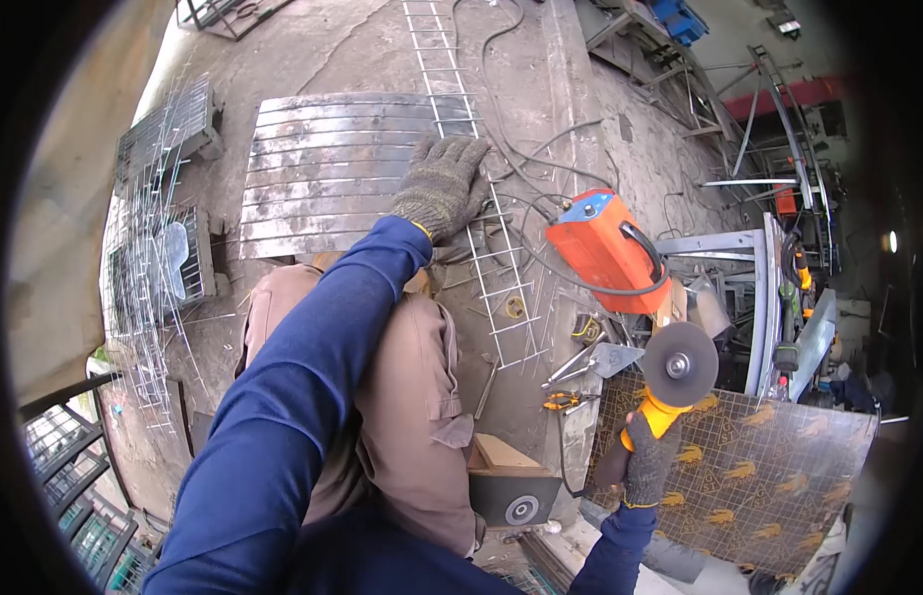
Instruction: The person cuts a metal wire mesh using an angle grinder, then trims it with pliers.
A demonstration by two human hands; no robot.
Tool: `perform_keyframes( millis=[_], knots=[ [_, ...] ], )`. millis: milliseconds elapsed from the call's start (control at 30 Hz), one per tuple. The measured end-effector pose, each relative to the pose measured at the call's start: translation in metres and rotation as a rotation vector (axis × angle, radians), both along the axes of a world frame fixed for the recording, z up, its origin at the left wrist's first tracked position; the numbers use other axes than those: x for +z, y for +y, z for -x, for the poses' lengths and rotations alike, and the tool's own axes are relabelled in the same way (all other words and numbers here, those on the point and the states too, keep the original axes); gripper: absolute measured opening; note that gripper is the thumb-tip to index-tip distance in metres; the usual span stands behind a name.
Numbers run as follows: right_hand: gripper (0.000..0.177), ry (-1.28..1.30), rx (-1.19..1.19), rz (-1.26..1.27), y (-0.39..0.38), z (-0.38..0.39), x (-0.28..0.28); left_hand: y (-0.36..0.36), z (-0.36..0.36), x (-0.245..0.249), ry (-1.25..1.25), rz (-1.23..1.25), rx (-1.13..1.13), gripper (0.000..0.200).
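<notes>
The blue sleeve (283, 397) led to the gloved left hand (442, 183), spread flat on the right end of the steel strips (323, 169) laid on the floor (333, 50). The right hand (645, 466) was wrapped round the angle grinder (670, 382), its disc well apart from the strips; grinding looked not yet begun.

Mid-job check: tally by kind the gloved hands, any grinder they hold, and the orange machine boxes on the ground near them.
Gloved hands: 2, left hand and right hand
Angle grinder: 1, held in the right hand
Orange welding machine: 1
Total: 4
</notes>
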State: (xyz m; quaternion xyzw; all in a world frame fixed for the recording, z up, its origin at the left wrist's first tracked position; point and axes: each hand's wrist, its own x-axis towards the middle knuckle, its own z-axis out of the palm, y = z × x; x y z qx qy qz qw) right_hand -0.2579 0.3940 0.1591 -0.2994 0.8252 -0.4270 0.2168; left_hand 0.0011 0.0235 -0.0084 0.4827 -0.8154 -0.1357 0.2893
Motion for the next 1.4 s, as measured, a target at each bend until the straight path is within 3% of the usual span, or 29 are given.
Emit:
perform_keyframes(
  millis=[67, 267, 367, 500, 567, 767, 1100, 1200, 1267, 1400],
  knots=[
    [0.047, -0.028, 0.044, -0.082, -0.013, -0.009, -0.004, 0.006, -0.009, 0.003, 0.112, 0.015, -0.021, 0.056],
    [0.046, -0.099, 0.258, -0.152, -0.053, -0.017, -0.04, -0.003, -0.022, -0.009, -0.031, 0.151, -0.041, 0.058],
    [0.048, -0.15, 0.318, -0.187, -0.07, -0.028, -0.037, -0.001, -0.032, 0.011, -0.065, -0.083, -0.123, 0.06],
    [0.051, -0.102, 0.387, -0.243, -0.086, -0.036, -0.037, 0.002, -0.026, 0.004, 0.018, -0.05, -0.033, 0.064],
    [0.05, -0.054, 0.423, -0.314, -0.095, -0.04, -0.034, 0.0, -0.026, -0.001, -0.103, -0.09, -0.011, 0.068],
    [0.051, -0.013, 0.463, -0.325, -0.1, -0.047, -0.045, -0.017, -0.049, 0.014, -0.222, -0.236, -0.205, 0.07],
    [0.054, -0.051, 0.472, -0.351, -0.098, -0.049, -0.046, -0.022, -0.046, 0.027, -0.209, -0.248, -0.208, 0.075],
    [0.054, -0.049, 0.463, -0.346, -0.097, -0.047, -0.045, -0.035, -0.042, 0.02, -0.267, -0.171, -0.205, 0.081],
    [0.055, -0.022, 0.455, -0.392, -0.093, -0.045, -0.044, -0.037, -0.038, 0.003, -0.292, 0.009, -0.287, 0.081],
    [0.057, 0.075, 0.481, -0.436, -0.093, -0.042, -0.045, -0.034, -0.03, 0.001, -0.299, -0.028, -0.219, 0.081]
  ],
)
